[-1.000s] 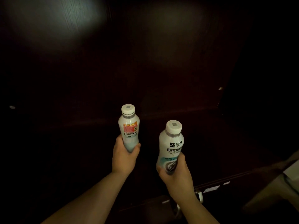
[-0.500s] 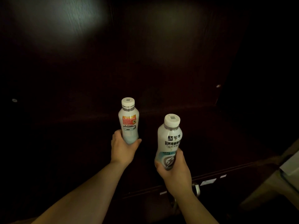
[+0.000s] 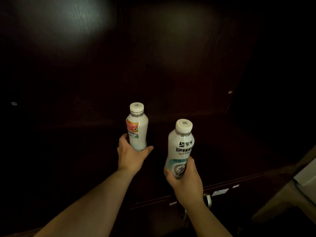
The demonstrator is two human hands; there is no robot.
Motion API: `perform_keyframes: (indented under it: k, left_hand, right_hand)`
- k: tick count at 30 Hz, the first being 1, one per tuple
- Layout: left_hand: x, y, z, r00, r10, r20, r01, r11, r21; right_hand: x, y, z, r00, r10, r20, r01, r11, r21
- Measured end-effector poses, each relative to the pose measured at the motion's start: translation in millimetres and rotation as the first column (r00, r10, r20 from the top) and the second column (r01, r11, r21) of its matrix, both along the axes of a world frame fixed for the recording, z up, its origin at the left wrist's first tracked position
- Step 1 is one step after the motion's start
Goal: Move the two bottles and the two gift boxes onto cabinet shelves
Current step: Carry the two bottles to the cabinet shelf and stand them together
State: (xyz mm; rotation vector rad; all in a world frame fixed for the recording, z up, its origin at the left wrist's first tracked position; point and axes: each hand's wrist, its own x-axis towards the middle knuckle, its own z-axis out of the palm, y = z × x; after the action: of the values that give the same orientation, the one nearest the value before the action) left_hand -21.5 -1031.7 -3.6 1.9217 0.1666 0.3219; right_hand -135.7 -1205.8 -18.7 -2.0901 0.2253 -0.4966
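Dark wood fills nearly everything ahead: the cabinet point(image 3: 171, 57) is dim, with a pale glare high on its left panel and a small metal fitting point(image 3: 14, 103) on the left wall. Going rightward, the left hand point(image 3: 131, 156) is wrapped around the lower body of the red-labelled bottle point(image 3: 137, 129), holding it upright and reaching in over the shelf point(image 3: 222, 134). Whether its base touches the shelf I cannot tell; the hand hides it. Just right of it, and nearer the camera, the right hand point(image 3: 185, 182) is clamped on the base of the blue-labelled bottle point(image 3: 181, 149), which tilts slightly and hangs clear above the shelf.

As I judge it, the task is at an early stage: both bottles have reached the cabinet but neither is released, and the two gift boxes are not in view, so they remain to be fetched.

Nothing stands on the visible part of the shelf, so the way in looks free. A silver handle point(image 3: 207, 200) shows below the shelf's front edge, beside the right wrist, and a pale object point(image 3: 306, 175) sits at the far right edge, well apart from the bottles.
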Motion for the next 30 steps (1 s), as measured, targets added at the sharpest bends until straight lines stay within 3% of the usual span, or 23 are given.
perform_keyframes:
  k: [7,11,30]
  left_hand:
    - [-5,9,-2,0.993,-0.121,-0.003,0.121,0.993,0.013]
    - [-7,6,1,0.997,-0.077,0.000,0.077,0.995,-0.062]
    - [-10,10,-1,0.995,-0.103,-0.016,0.103,0.994,-0.025]
  right_hand:
    - [-2,-2,0,1.000,-0.009,-0.003,0.009,1.000,0.017]
    - [1,-1,-2,1.000,-0.018,0.000,0.018,1.000,0.018]
    - [2,-1,0,1.000,-0.015,0.000,0.015,1.000,-0.006]
